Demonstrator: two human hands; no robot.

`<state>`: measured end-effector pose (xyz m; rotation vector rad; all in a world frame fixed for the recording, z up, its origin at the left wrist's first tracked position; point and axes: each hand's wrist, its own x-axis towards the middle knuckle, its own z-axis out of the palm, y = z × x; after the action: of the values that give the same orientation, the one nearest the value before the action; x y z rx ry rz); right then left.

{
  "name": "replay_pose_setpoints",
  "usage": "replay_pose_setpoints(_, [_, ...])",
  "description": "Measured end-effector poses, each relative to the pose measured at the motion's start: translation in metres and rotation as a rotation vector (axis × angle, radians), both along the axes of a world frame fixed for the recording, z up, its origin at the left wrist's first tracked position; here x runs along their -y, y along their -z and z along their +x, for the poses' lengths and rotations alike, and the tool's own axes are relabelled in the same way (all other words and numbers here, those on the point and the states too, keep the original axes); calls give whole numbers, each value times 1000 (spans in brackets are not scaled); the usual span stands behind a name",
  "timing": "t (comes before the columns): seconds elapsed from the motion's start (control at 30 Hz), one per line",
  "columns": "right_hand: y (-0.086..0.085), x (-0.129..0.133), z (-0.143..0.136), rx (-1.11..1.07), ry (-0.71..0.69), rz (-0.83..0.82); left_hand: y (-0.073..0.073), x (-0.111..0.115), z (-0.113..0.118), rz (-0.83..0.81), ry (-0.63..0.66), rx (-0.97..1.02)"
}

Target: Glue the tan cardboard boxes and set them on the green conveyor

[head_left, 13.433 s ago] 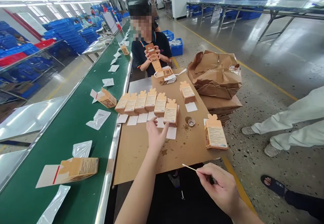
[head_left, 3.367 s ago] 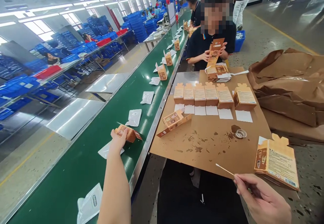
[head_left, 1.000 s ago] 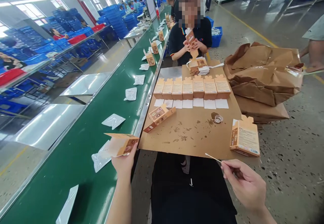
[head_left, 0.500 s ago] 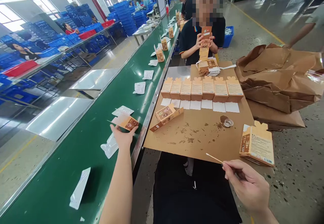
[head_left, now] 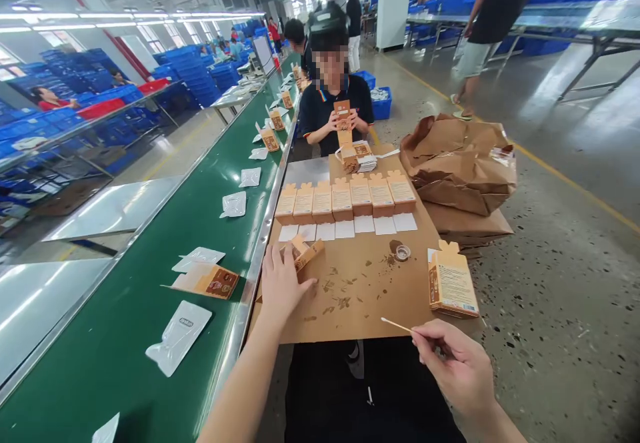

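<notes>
My left hand [head_left: 283,283], its fingers spread, is over an open printed box [head_left: 309,253] lying at the left side of the cardboard sheet [head_left: 350,323] and partly hides it. Between thumb and fingertips my right hand [head_left: 453,356] pinches a cotton swab [head_left: 397,325] above the sheet's front edge. An open orange and brown box [head_left: 220,281] lies on the green belt [head_left: 135,336], beside white sachets [head_left: 181,336]. A small clear cup [head_left: 403,252] sits near brown smudges. Several boxes [head_left: 341,201] stand in a row with white flaps out.
Another box [head_left: 454,279] stands at the sheet's right edge. Across the table, a person [head_left: 335,113] holds up a printed box. Crumpled brown paper [head_left: 455,163] lies at the right. The belt's metal rail [head_left: 255,256] runs along the table's left side.
My left hand has let go of the box on the belt and moved right, over the box on the cardboard. The view has turned right. My right hand still holds the swab.
</notes>
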<state>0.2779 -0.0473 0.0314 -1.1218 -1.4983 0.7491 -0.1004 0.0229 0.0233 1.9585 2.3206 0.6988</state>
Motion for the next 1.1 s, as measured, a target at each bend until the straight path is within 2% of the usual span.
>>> replay_pose_setpoints(0.07, [-3,2,4,-2,20,25,-7,-19,-10,-135,-32,-11])
replay_pose_setpoints(0.17, [-8,5,15,13,57,54,-20,-14,-34,-193,-31,148])
replay_pose_setpoints(0.23, [-12,4,23,33,75,69,-29,6,-50,-127,-24,437])
replay_pose_setpoints(0.33, [-17,-2,32,42,102,103,-31,44,-63,18,-44,1086])
replay_pose_setpoints(0.4, [-21,-7,35,40,107,122,-19,66,-63,78,-27,1535])
replay_pose_setpoints(0.47, [-24,-11,35,53,101,139,4,80,-55,104,55,1883])
replay_pose_setpoints(0.57, [-27,-17,35,104,85,176,48,87,-39,55,233,2163])
replay_pose_setpoints(0.63, [-30,-24,37,147,73,209,75,85,-27,-24,311,2248])
replay_pose_setpoints(0.73, [-34,-39,45,220,61,249,100,77,-16,-110,276,2321])
replay_pose_setpoints(0.9, [-34,-74,60,345,88,284,110,60,-16,1,103,2252])
replay_pose_setpoints(1.03, [-30,-104,66,398,58,213,116,56,-10,-20,-35,2001])
replay_pose_setpoints(1.1, [-28,-123,66,482,-5,139,112,56,-1,-56,-73,1866])
